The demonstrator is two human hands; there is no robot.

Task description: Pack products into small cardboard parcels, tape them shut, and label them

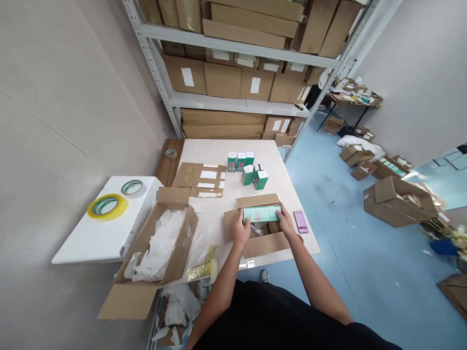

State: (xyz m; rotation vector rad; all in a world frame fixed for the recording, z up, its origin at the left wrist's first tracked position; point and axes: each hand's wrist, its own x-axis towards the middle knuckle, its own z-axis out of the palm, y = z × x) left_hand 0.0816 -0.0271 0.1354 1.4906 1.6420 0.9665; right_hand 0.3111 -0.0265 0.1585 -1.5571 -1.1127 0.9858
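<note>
While the left hand and the right hand each take one end of the long green box, it sits level right over the mouth of the small open carton, at the near edge of the counter. Each grip is clamped on its end of the box, fingers curled round. I'd say that end-to-end hold steadies a long, narrow thing. The carton's flaps are folded out, so nothing covers its opening. A phone lies just right of the carton, near the right wrist, the closest thing to knock. Small green boxes cluster further back, well apart. To the left there's flattened cardboard, then a big carton stuffed with white paper, overhanging the counter's corner. Tape rolls sit on the white side table.
</note>
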